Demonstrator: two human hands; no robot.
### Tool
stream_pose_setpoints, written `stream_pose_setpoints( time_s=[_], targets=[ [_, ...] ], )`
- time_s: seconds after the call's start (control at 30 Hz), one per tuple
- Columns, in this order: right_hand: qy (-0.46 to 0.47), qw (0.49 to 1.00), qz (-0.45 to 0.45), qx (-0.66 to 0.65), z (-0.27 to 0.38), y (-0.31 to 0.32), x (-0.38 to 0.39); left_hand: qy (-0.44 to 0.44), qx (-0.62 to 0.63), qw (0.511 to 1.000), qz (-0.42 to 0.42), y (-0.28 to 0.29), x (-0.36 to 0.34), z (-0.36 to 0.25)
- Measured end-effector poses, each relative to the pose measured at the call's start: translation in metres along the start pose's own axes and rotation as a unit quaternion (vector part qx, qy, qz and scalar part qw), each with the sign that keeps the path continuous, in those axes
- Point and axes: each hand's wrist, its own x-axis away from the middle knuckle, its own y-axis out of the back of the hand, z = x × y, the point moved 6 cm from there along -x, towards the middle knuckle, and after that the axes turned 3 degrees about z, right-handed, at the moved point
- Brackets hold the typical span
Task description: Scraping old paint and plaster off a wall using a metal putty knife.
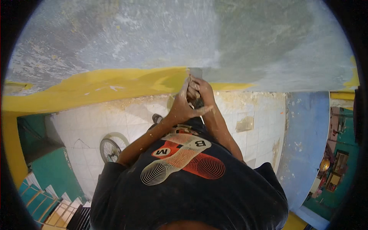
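Note:
In front of my chest, my right hand (204, 89) is closed around a putty knife, its flat grey blade (196, 72) against the wall (153, 78). Below the fingers shows a dark part that looks like its handle (198, 102). Close beside it on the left is my left hand (181, 107), fingers stretched up toward the blade and thumb spread to the right. Whether its fingertips touch the blade or my right hand is hard to see. The wall is yellow low down, with a broad layer of grey coating (184, 34) above it, wet-looking and darker at the right.
White floor tiles (88, 149) lie below, with a stained patch (244, 122). A bicycle wheel (109, 150) stands behind my left arm. To the right runs a blue wall (304, 142), with a shelf of things (339, 165) beyond. Stair-like bars (42, 203) are at lower left.

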Motion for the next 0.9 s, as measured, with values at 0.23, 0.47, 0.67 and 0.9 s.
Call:
stream_pose_setpoints(
  time_s=[0.23,0.47,0.67,0.9],
  targets=[
    [-0.136,0.966,-0.033,-0.217,-0.027,0.005,-0.008,0.013,-0.023,0.999,-0.02,-0.001,-0.005,-0.004],
    [-0.079,0.956,0.07,-0.275,-0.031,-0.005,-0.005,0.056,-0.016,0.998,-0.02,0.003,-0.002,0.011],
    [0.01,1.0,-0.014,-0.023,-0.028,0.005,-0.017,-0.069,-0.047,0.996,-0.019,0.01,-0.004,-0.002],
    [-0.026,0.998,0.007,-0.055,-0.013,0.004,-0.004,-0.039,-0.068,0.997,0.022,-0.001,-0.001,-0.003]
  ],
)
